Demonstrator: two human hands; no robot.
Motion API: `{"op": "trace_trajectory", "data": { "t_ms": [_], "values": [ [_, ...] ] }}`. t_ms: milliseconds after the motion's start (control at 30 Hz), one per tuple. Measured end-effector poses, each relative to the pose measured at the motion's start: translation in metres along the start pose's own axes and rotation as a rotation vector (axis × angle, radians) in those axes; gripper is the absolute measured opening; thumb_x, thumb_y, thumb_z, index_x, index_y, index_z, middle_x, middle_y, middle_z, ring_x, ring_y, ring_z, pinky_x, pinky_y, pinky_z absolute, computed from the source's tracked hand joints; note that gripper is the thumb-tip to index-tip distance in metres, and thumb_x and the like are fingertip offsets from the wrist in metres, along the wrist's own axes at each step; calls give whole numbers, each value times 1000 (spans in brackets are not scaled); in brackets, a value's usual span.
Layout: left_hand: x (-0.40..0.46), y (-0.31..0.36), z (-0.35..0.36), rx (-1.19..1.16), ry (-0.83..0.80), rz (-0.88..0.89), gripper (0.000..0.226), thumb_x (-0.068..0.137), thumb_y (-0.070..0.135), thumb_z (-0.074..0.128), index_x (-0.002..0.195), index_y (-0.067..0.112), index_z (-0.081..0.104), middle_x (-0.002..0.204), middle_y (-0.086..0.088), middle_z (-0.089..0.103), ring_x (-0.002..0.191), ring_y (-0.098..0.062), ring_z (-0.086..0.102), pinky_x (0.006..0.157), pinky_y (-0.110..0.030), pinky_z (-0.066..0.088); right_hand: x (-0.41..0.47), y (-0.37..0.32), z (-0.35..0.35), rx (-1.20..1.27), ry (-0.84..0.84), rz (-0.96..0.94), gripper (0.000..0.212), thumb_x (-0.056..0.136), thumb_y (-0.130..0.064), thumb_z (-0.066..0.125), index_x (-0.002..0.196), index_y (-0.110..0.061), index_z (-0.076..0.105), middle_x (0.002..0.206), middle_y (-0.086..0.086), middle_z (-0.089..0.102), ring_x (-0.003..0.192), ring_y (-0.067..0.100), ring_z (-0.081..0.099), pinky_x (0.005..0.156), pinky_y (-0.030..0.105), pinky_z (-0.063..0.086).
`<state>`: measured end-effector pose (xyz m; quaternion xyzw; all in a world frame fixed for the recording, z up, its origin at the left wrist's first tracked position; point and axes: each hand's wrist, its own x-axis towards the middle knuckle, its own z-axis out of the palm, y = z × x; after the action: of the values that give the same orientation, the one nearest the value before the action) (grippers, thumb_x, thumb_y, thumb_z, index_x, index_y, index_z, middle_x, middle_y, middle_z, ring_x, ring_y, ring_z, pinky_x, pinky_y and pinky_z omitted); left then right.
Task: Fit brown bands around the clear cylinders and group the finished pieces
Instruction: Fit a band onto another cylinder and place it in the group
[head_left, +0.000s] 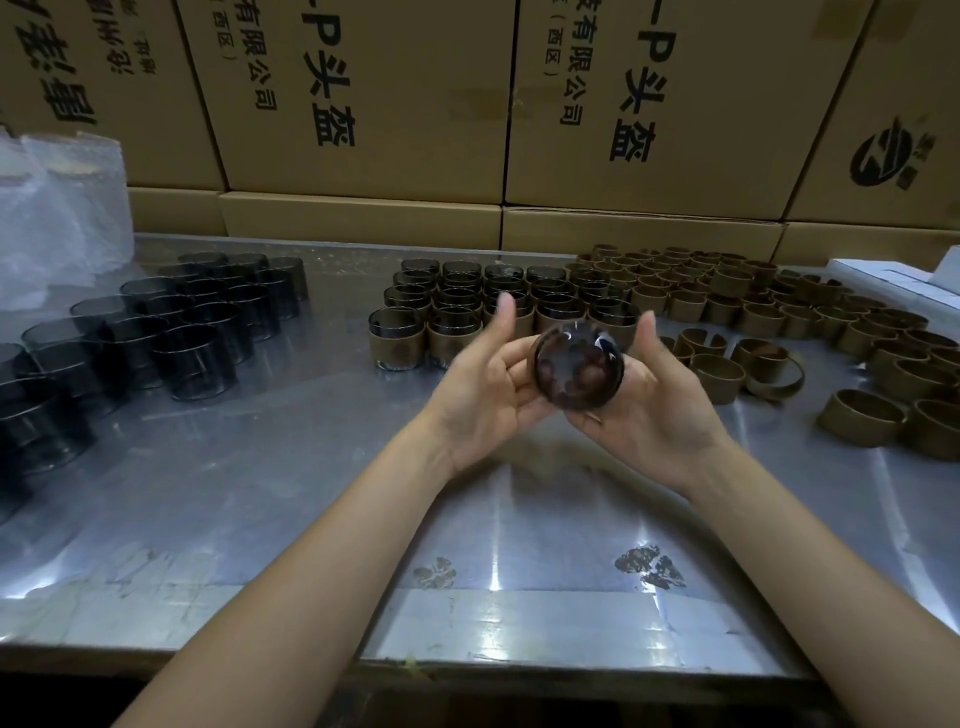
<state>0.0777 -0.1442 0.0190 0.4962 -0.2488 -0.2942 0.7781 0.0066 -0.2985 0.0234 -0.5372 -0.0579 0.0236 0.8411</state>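
Observation:
Both my hands hold one clear cylinder (577, 368) above the middle of the metal table (291, 499), its round end facing me and a brown band around its side. My left hand (485, 376) cups it from the left with the thumb up. My right hand (649, 395) cups it from the right, fingers behind it. Just behind the hands, banded cylinders (467, 306) stand grouped in rows. Bare clear cylinders (171, 322) stand in rows at the left. Loose brown bands (779, 312) lie spread over the right side.
Stacked cardboard boxes (415, 104) form a wall along the table's far edge. Crumpled clear plastic wrap (57, 208) sits at the far left. A white flat box (883, 273) lies at the far right. Tape strips run along the table's near edge (519, 618).

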Motion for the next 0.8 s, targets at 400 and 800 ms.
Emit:
{"op": "trace_trajectory", "data": {
  "t_ms": [400,800],
  "values": [
    [5,-7,-3,754,264,543,56,92,51,34,65,6,54,68,-2,53,69,-8,49,82,-36,38,10,14,-1,-950,224,-378,16,90,-15,61,81,-28,61,108,-15,49,110,-4,43,91,3,30],
    [15,-3,-39,902,851,542,24,93,17,57,117,13,57,119,2,48,116,-13,48,90,-18,35,33,29,-16,-1224,440,-266,49,90,-45,58,134,-28,45,129,-6,56,105,13,58,88,32,47]
  ]
}}
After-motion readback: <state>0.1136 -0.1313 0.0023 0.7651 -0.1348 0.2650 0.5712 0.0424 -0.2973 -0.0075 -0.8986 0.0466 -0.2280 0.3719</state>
